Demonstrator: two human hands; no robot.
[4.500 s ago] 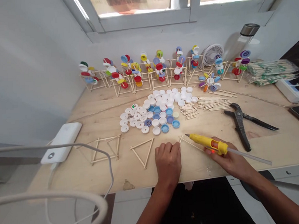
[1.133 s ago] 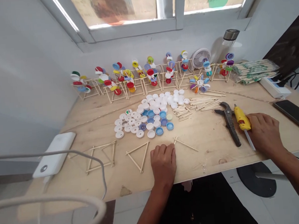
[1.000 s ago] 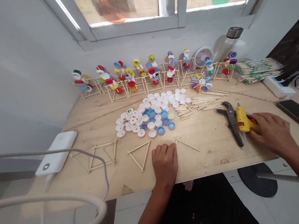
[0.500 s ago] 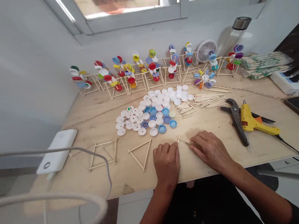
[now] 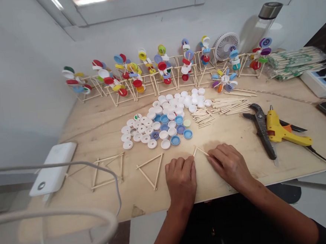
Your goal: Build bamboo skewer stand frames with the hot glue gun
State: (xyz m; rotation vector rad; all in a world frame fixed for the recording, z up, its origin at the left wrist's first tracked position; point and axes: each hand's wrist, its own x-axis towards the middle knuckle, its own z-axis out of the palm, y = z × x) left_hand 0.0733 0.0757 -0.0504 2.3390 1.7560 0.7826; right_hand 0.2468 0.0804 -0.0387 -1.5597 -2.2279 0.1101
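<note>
Pale walls [image 5: 23, 79] and a window [image 5: 138, 6] are rising behind the wooden counter [image 5: 225, 134] at which we are working. Along its back, cap-wheel models [image 5: 161, 66] are standing in a row; loose caps [image 5: 164, 135] are lying in front of them, with stick piles [image 5: 230, 106] just to their right. Before us, two sticks are forming a peak: the left stick [image 5: 195, 151] is slanting up to the right, the right stick [image 5: 203, 152] up to the left, and their far tips are meeting between our hands, a little nearer our left hand [image 5: 181, 180] than our right hand [image 5: 230, 165]. Both long axes are running away from us toward that meeting point, the left one steeply, the right one more sideways. With the right hand we are pinching the right stick's near end. Our left hand is lying curled over the left stick's near part; its fingertips are hidden, so we cannot tell whether it is gripping or only pressing. Beside that hand, apart from it, a triangle [image 5: 159, 172] is lying, with a frame [image 5: 107, 182] farther left. Well to our right, the glue gun [image 5: 275, 126] is resting beside the pliers [image 5: 265, 137].
</note>
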